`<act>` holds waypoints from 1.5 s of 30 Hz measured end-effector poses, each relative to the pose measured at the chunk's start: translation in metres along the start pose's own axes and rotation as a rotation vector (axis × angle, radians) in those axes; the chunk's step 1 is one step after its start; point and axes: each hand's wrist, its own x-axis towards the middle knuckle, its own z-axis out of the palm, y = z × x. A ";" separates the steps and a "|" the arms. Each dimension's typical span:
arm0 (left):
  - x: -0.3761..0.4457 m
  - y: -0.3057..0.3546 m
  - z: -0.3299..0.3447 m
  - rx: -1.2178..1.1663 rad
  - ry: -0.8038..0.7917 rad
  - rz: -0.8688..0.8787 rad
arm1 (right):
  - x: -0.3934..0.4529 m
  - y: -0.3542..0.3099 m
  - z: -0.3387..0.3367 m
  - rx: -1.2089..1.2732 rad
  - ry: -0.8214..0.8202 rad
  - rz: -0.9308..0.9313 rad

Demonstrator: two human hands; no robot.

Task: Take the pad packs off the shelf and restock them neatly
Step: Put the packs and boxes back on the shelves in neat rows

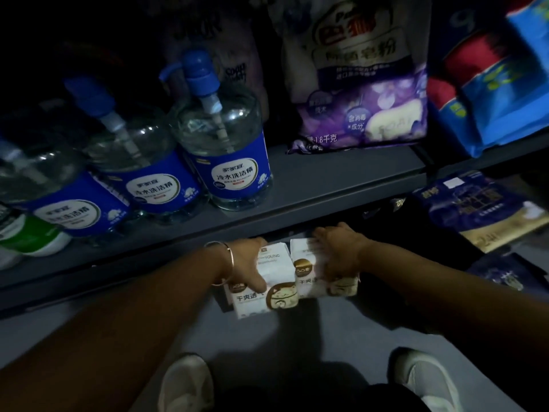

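Two white pad packs with a cartoon face lie side by side at the front of the bottom shelf (297,328). My left hand (248,263), a bangle on its wrist, grips the left pad pack (276,281) along its left side, thumb across the front. My right hand (341,251) grips the right pad pack (309,272) from above and the right. The fingers of both hands reach into the dark under the upper shelf and are partly hidden.
The upper shelf (326,179) carries clear pump bottles with blue labels (228,156), a purple detergent bag (362,93) and blue packs (505,93). Dark blue packs (481,209) lie at the right of the lower level. My white shoes (190,382) show below.
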 end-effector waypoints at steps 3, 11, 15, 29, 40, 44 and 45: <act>-0.044 0.007 -0.021 -0.109 -0.011 0.016 | -0.033 -0.014 -0.033 0.120 -0.021 -0.036; -0.173 0.046 -0.073 -0.093 0.143 0.061 | -0.148 -0.043 -0.121 0.217 0.122 -0.210; -0.233 0.062 -0.098 -0.056 0.237 0.103 | -0.199 -0.057 -0.157 0.280 0.193 -0.255; -0.389 0.075 -0.224 0.045 0.671 0.174 | -0.274 -0.137 -0.301 0.287 0.689 -0.450; -0.383 0.046 -0.305 0.138 0.816 0.066 | -0.199 -0.182 -0.376 0.012 0.750 -0.447; -0.356 0.032 -0.332 0.173 0.820 0.017 | -0.165 -0.190 -0.394 -0.009 0.706 -0.409; -0.348 0.029 -0.337 0.189 0.818 0.005 | -0.157 -0.191 -0.398 -0.018 0.696 -0.403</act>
